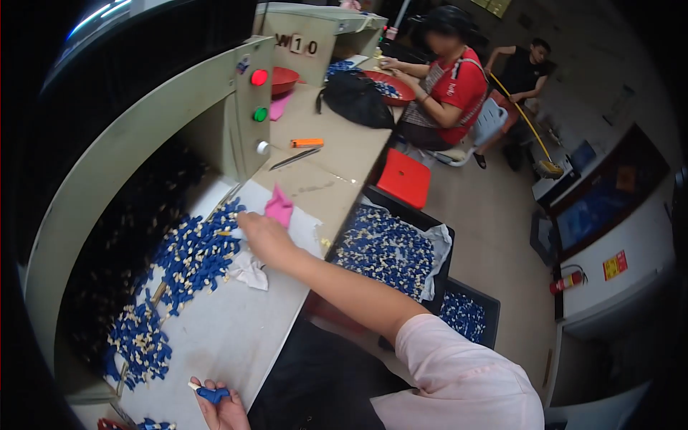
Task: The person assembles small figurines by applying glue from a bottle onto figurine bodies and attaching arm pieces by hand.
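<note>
Near the lower edge, my left hand [226, 412] is turned up, its fingers closed around a small blue piece with a cream tip [212, 393]. My right arm stretches forward across the paper-covered table. At its end, my right hand [266, 238] is at the far end of a heap of blue-and-cream pieces [197, 251]. Its fingers are drawn together, and whatever they hold is hidden. Just beyond that hand lies a pink cloth [279, 206]; a crumpled white cloth [249, 271] is beside it on the near side. A second heap [140, 340] spreads closer to me.
A pale machine housing [251, 107] with red and green lights arches over the heaps. An orange cutter [307, 143] and a pen [294, 159] lie farther back. Right of the table are a crate of pieces [387, 251] and a red stool [404, 178]. Two people are beyond.
</note>
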Demonstrator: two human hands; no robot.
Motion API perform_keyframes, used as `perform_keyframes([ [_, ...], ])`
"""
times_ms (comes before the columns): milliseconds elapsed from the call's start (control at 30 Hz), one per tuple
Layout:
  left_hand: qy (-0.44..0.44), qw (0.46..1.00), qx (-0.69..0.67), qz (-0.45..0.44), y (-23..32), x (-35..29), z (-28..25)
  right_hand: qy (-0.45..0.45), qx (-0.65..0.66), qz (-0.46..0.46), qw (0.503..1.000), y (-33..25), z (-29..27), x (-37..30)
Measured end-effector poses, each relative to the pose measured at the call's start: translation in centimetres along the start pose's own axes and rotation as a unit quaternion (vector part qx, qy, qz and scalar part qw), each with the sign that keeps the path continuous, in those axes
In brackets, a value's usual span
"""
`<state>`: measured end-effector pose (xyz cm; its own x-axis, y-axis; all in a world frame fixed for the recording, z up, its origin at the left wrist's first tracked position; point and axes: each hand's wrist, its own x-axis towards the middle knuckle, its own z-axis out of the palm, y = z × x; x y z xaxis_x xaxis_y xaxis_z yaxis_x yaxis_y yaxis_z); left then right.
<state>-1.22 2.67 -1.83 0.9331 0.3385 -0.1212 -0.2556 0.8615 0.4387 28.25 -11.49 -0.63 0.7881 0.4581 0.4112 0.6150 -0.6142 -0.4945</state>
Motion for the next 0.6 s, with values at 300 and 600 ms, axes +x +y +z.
perform_keyframes([
  [300,0.004,1.0,-0.005,-0.004,-0.2,0.7,1.9,-0.004,0.129,-0.007,0.992,-0.7,-1.6,-0.5],
  [600,0.029,0.999,-0.016,-0.016,-1.1,1.0,3.1,-0.124,0.559,0.179,0.8,-5.4,-5.7,-6.3],
])
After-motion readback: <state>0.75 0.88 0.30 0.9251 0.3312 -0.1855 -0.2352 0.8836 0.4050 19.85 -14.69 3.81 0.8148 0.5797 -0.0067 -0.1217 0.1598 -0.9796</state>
